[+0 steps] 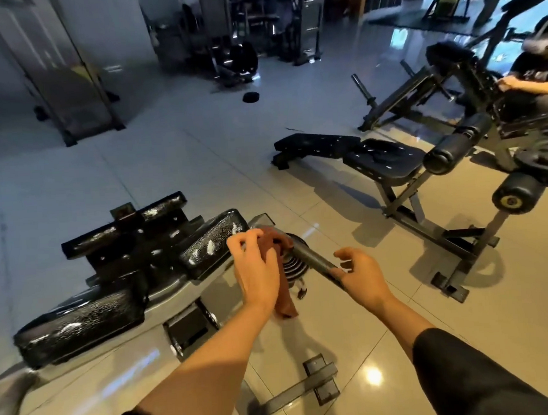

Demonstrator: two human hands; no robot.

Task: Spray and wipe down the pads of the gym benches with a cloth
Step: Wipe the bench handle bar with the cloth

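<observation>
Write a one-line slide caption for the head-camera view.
Left hand holds a brown cloth at a foam-flecked bench pad while the right hand grips a metal bar.

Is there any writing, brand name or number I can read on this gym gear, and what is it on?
None can be read.
Shirt of the seated person: pale marks, too blurred to read.
Yellow disc on the roller pad's end: no legible text.
Sprayed bench pads: only white foam, no lettering.
</observation>
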